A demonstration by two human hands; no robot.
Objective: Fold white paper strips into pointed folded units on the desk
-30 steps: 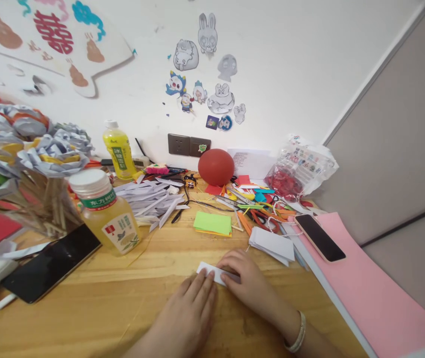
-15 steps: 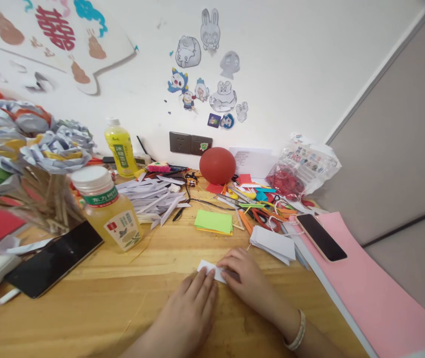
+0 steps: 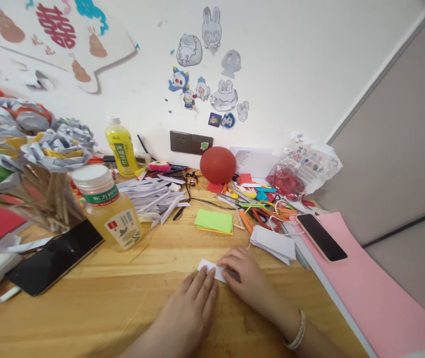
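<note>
White paper strip (image 3: pixel 218 274) lay on wooden table (image 3: pixel 96 318), both hands on it.
Left hand (image 3: pixel 190 311): fingertips rested on top, not clasped round it. Right hand (image 3: pixel 249 283): thumb and fingers at the strip's right end; couldn't tell if pinched. Green paper stack (image 3: pixel 214 220) sat beyond, white paper stack (image 3: pixel 274 242) right of that.

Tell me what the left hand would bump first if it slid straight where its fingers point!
Probably the right hand, whose fingers lie just ahead by the white paper the left hand touches, though depth is unclear.
</note>
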